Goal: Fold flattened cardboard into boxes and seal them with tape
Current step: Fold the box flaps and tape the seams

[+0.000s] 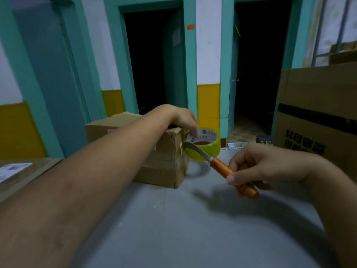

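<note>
while reaching across the small brown corrugated cardboard box [160, 161], hiding much of its top with the left hand [183, 120] and forearm. curling the left fingers over the round yellow-green roll of glossy tape [216, 146] and pinching its rim, fingertips partly lost inside the printed core. holding that roll just off the box's right top corner; touching it or not, unclear through blur. gripping the smooth orange wooden-handled knife [221, 167] in the right hand [257, 167], fingers wrapped round the handle. laying the dull curved metal blade across the roll's front, tip vanishing at the box edge. standing the box on a matte grey surface [193, 229]. cropping a large printed brown carton [316, 113] at the right frame edge.
</note>
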A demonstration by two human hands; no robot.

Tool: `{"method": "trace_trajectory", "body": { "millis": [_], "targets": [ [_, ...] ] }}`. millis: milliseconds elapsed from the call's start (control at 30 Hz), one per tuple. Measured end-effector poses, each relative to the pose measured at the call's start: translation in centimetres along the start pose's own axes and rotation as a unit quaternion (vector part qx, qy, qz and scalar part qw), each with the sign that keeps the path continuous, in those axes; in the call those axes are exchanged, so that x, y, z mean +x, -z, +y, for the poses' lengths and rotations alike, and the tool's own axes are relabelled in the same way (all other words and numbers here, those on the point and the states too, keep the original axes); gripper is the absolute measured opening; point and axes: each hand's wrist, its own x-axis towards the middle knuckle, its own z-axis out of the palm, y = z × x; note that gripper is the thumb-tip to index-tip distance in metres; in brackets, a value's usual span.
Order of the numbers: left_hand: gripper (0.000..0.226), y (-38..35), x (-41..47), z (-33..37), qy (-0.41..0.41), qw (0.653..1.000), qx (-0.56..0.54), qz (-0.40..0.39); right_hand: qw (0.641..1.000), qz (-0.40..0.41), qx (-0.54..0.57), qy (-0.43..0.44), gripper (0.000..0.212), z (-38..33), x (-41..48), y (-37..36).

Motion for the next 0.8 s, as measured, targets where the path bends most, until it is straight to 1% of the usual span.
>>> {"method": "trace_trajectory", "body": {
  "millis": [100,300,467,567,667,800],
  "targets": [
    [0.018,0.0,0.1,0.0,-0.001,1.000,0.008,0.005,0.999,-0.039,0.001,0.005,0.045,-1.1,0.9,-1.5],
    [0.014,0.0,0.2,0.0,-0.004,1.000,0.026,0.007,0.998,-0.055,0.024,-0.011,0.044,-2.5,1.8,-3.3],
    [0.011,-0.1,0.2,0.1,-0.015,0.999,0.029,0.013,0.996,-0.072,0.039,-0.044,0.041,-2.6,2.7,-4.3],
    [0.010,-0.2,0.2,0.1,-0.015,0.999,0.025,0.016,0.992,-0.094,0.068,-0.053,0.039,-2.6,2.5,-4.1],
    [0.011,-0.2,0.2,0.0,-0.014,1.000,0.013,0.013,0.985,-0.122,0.108,-0.060,0.032,-2.4,1.8,-3.4],
    [0.015,-0.2,0.0,0.1,-0.024,0.999,0.020,0.016,0.980,-0.148,0.109,-0.078,0.036,-2.4,2.4,-3.9]
  ]
}}
